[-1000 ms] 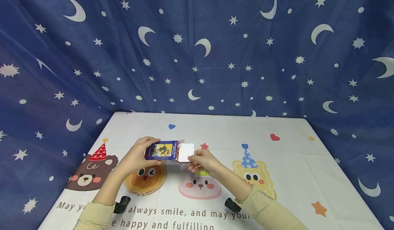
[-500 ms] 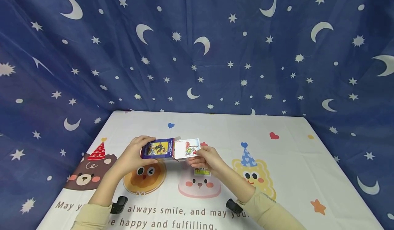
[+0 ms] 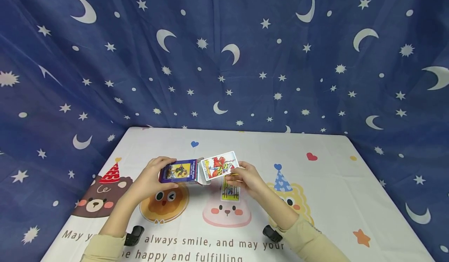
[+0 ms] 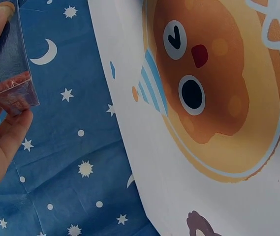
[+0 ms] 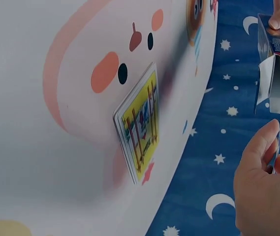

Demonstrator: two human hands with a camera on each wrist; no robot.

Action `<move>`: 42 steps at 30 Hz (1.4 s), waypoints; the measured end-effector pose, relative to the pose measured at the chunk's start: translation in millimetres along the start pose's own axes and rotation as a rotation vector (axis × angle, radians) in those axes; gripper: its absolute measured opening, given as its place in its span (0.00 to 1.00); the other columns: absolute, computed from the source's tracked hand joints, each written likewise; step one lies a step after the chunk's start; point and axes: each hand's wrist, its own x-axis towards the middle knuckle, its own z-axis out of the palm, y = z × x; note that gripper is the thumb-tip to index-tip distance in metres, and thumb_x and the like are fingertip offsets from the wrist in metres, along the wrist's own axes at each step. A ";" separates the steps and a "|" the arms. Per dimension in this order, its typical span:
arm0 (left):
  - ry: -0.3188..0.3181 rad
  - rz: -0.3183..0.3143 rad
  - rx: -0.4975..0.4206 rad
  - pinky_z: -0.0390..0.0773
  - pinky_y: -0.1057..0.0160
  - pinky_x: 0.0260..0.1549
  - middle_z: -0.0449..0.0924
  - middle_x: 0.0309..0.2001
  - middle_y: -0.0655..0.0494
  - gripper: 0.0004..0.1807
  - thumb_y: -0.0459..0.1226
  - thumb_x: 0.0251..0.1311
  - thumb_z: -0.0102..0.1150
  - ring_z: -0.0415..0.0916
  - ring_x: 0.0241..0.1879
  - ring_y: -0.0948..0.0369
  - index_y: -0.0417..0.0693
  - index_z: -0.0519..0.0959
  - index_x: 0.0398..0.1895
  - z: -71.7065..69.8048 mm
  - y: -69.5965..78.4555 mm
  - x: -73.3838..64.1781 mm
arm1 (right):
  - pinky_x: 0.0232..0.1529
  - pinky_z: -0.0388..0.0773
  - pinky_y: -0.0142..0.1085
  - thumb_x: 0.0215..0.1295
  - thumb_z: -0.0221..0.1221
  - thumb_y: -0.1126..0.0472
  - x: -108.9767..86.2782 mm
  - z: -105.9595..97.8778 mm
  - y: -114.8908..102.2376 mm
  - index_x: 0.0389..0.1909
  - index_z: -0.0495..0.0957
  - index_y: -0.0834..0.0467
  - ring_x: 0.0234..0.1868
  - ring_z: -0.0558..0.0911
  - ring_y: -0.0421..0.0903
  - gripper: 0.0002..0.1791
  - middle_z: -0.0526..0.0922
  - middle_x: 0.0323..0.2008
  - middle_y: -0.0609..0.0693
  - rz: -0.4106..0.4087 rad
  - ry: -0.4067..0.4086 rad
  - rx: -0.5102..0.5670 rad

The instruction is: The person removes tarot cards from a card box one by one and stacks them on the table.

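Observation:
In the head view my left hand (image 3: 151, 178) grips a blue tarot card box (image 3: 179, 171), thumb on one long side and fingers on the other. Its open end faces right, with white flaps (image 5: 266, 81) spread in the right wrist view. My right hand (image 3: 247, 178) pinches a tarot card (image 3: 220, 165) by its right end, picture side up and slightly tilted. The card's left end overlaps the box mouth; I cannot tell whether its tip is inside. Below the right hand, a small stack of tarot cards (image 5: 142, 128) with a yellow picture on top lies on the table.
A white tablecloth (image 3: 329, 199) printed with cartoon faces and lettering covers the table. Behind it hangs a dark blue curtain (image 3: 196, 59) with moons and stars. Black wrist devices (image 3: 135, 235) show beside both sleeves.
The right hand has drawn the card rightward out of the box, baring its red picture, and turned it at an angle. The left hand keeps the box nearly in place, slightly further left.

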 end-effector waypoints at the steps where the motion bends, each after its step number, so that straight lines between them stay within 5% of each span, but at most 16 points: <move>1: -0.001 -0.003 0.001 0.71 0.40 0.56 0.71 0.56 0.42 0.40 0.38 0.39 0.76 0.65 0.58 0.44 0.40 0.71 0.60 0.2 -0.1 -0.2 | 0.30 0.83 0.29 0.63 0.50 0.72 0.4 -0.8 -0.4 0.53 0.64 0.69 0.26 0.83 0.40 0.17 0.81 0.27 0.53 -0.005 0.010 -0.003; 25: 0.000 -0.007 0.009 0.72 0.40 0.55 0.71 0.56 0.43 0.40 0.39 0.39 0.76 0.66 0.57 0.44 0.43 0.71 0.60 2.3 -3.6 -5.2 | 0.27 0.78 0.25 0.63 0.49 0.72 5.2 -16.2 -3.9 0.55 0.69 0.72 0.29 0.76 0.38 0.19 0.78 0.30 0.47 -0.051 0.142 -0.033; 33: -0.005 -0.005 0.011 0.71 0.39 0.55 0.71 0.56 0.43 0.40 0.39 0.40 0.76 0.66 0.57 0.43 0.43 0.71 0.60 2.5 -3.6 -5.1 | 0.30 0.77 0.32 0.66 0.48 0.70 7.0 -20.0 -1.5 0.57 0.66 0.61 0.28 0.77 0.41 0.18 0.80 0.30 0.47 -0.072 0.174 -0.141; 42: -0.001 -0.003 0.014 0.71 0.39 0.55 0.71 0.56 0.43 0.40 0.39 0.40 0.76 0.66 0.57 0.43 0.42 0.71 0.60 2.3 -2.9 -5.4 | 0.26 0.74 0.29 0.66 0.49 0.70 6.6 -21.9 4.0 0.52 0.68 0.64 0.25 0.74 0.39 0.14 0.78 0.27 0.46 -0.123 0.222 -0.216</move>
